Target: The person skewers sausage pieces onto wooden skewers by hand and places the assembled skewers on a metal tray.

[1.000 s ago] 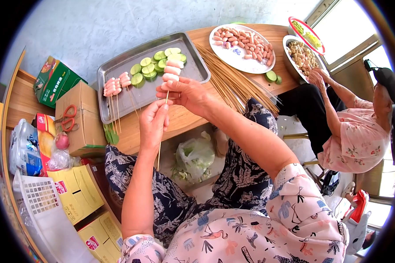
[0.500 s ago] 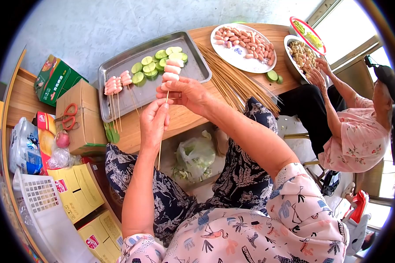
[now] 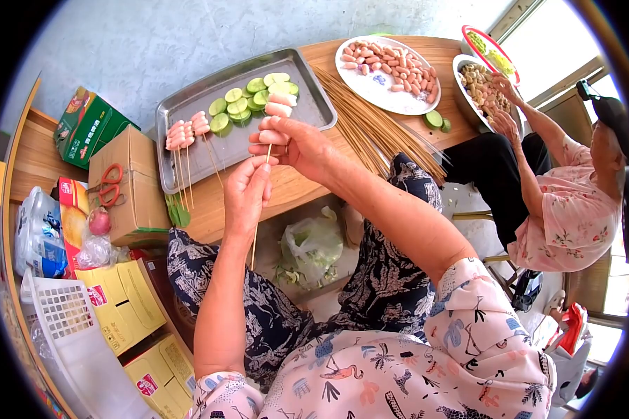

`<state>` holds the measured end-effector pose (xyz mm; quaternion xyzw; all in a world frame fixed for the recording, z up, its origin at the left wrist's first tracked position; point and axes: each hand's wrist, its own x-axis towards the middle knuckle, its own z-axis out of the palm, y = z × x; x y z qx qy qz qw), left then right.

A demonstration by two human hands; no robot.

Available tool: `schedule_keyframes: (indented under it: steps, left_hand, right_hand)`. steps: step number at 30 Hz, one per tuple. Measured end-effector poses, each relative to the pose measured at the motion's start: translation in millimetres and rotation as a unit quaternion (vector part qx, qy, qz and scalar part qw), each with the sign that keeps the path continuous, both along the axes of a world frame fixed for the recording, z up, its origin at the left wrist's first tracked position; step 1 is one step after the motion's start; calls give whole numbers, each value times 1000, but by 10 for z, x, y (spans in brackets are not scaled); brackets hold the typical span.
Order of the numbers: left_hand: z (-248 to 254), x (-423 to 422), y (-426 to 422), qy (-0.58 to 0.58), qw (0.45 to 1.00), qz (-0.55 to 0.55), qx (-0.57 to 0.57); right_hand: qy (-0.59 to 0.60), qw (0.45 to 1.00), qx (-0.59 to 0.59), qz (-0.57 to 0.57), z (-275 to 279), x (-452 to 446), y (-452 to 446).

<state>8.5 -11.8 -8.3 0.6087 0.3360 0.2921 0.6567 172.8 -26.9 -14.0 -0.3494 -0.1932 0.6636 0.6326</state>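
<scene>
My left hand (image 3: 248,187) is closed around a thin wooden skewer (image 3: 256,234) that slants up from above my lap. At the skewer's upper end are pink sausage pieces (image 3: 280,105). My right hand (image 3: 297,148) grips the skewer there, its fingers around a lower sausage piece and partly hiding it. Behind my hands lies a metal tray (image 3: 166,167) with green-skinned vegetable slices (image 3: 237,107) and several finished sausage skewers (image 3: 180,135). To the right, many bare wooden skewers (image 3: 370,122) lie loose on the wooden table (image 3: 286,202).
A white oval plate (image 3: 353,80) of small sausages stands at the back right. Beside it, a co-worker's hands (image 3: 507,126) reach into a bowl (image 3: 461,84). At left are a cardboard box (image 3: 136,188) with red scissors (image 3: 110,185), a green box (image 3: 91,129) and yellow boxes (image 3: 122,304).
My right hand's fingers have shifted and curled around a lower sausage piece on the skewer. My left hand has barely moved. One of the co-worker's hands has moved up over the bowl.
</scene>
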Motion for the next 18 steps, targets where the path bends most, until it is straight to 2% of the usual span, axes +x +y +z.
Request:
schedule_keyframes:
  steps: [5,7,18]
  left_hand:
    - [8,2,-4,-4,1000,-4,2]
    - [36,9,-26,16,1000,-9,-2]
    - [-2,-19,-3,9,1000,-7,-1]
  right_hand:
    - [22,999,-1,-37,58,53,9]
    - [40,998,36,-38,14,98,56]
    - [30,999,15,-41,72,66,-4]
